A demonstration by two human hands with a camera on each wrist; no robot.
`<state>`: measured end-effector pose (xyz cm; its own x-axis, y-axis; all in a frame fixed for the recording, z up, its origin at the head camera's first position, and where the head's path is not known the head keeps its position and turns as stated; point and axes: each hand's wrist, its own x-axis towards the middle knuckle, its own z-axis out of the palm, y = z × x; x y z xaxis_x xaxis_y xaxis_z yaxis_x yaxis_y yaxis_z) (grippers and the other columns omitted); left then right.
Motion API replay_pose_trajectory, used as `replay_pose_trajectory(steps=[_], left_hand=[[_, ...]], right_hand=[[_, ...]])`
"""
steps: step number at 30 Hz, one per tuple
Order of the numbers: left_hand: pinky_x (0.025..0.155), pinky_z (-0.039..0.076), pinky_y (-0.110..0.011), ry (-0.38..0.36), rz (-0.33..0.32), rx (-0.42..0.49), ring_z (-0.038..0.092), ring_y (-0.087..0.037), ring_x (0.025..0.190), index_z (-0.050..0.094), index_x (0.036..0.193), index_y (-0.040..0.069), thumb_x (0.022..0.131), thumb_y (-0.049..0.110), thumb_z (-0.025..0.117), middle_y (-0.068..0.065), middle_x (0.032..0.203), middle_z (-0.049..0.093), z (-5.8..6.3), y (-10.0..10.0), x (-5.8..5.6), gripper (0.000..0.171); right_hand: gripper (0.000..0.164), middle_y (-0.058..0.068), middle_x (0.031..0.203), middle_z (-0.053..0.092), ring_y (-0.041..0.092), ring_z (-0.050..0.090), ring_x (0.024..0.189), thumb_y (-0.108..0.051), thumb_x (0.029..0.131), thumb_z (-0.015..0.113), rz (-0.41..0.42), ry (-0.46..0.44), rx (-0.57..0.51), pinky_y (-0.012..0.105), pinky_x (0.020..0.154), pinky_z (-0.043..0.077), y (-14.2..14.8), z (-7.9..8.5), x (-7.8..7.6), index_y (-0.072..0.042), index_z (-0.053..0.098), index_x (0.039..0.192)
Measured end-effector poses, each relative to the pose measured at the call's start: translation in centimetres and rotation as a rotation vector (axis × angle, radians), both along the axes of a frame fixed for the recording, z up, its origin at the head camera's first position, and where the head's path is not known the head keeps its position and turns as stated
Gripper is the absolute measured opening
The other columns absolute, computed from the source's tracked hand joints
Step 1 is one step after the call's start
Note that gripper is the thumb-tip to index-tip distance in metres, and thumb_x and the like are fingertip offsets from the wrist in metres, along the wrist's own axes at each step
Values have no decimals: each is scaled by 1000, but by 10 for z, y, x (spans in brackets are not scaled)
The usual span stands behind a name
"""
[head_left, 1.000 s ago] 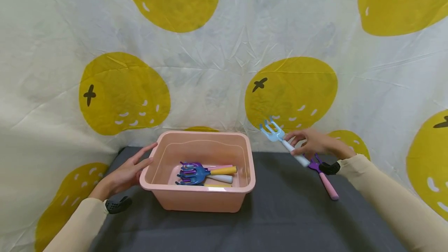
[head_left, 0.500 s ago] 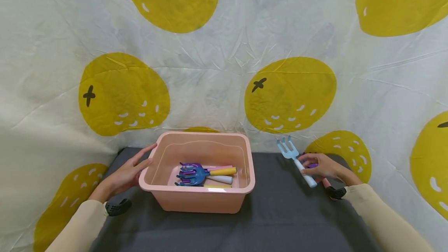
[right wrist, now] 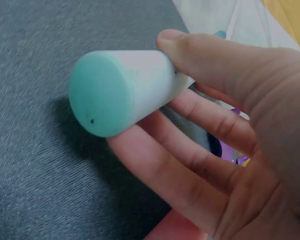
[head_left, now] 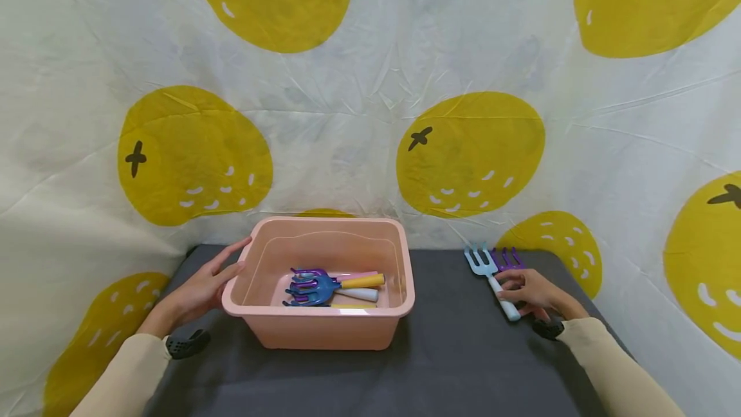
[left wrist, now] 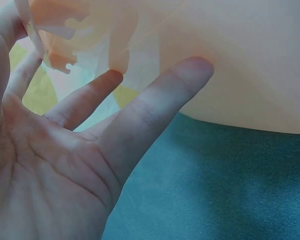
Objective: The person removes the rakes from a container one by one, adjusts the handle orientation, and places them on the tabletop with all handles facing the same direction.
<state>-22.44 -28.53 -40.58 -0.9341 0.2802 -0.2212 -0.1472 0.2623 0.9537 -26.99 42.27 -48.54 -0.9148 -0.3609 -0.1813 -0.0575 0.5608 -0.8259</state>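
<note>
My right hand [head_left: 538,291] holds a light blue hand fork [head_left: 479,264] by its white handle, tines pointing away, low over the dark table. In the right wrist view the thumb lies on top of the handle [right wrist: 140,80] and fingers curl beneath it. Just right of it lies a purple hand fork [head_left: 509,259], partly hidden by the hand; its pink handle [right wrist: 177,227] shows under the fingers. My left hand [head_left: 197,285], fingers spread and extended, touches the left rim of a pink plastic basin [head_left: 324,331]. In the left wrist view the thumb [left wrist: 155,100] reaches along the basin's wall [left wrist: 250,75].
Inside the basin lies a pile of several hand forks, a dark blue one [head_left: 315,289] with a yellow handle on top. A white curtain [head_left: 336,140] with yellow fruit prints hangs behind the dark cloth-covered table [head_left: 451,352].
My right hand has carried the light blue fork down and to the right, from above the table to beside the purple fork. The left hand has stayed at the basin's rim.
</note>
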Motion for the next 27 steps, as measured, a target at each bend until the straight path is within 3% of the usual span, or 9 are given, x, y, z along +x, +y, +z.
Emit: replay_pose_trajectory(steps=[4,10,20,27], left_hand=[[87,58,-56,-1,5,0,53,-51,128,10,165,41,107,42,53,-24,166,20,0,0,1,73],[87,58,-55,14,5,-6,54,-50,127,9,165,40,107,43,53,-23,166,19,1,-2,1,72],[87,58,-54,20,-32,41,59,-50,121,10,165,40,110,38,49,-26,165,19,-2,-4,0,68],[89,58,-55,8,-21,27,55,-51,127,10,165,41,109,40,51,-23,167,16,-1,-2,0,70]], right_hand=[[57,21,113,69,24,66,83,-18,98,73,-7,-18,10,47,66,62,-2,-1,4,9,50,143],[53,19,102,68,30,64,71,-15,96,75,-10,28,59,50,60,61,-10,6,5,8,53,138],[49,16,93,65,28,61,76,-12,92,78,-58,30,88,49,55,60,-13,4,4,5,57,133],[50,15,93,64,28,60,75,-13,92,79,-51,20,91,49,55,60,-13,5,5,5,56,133]])
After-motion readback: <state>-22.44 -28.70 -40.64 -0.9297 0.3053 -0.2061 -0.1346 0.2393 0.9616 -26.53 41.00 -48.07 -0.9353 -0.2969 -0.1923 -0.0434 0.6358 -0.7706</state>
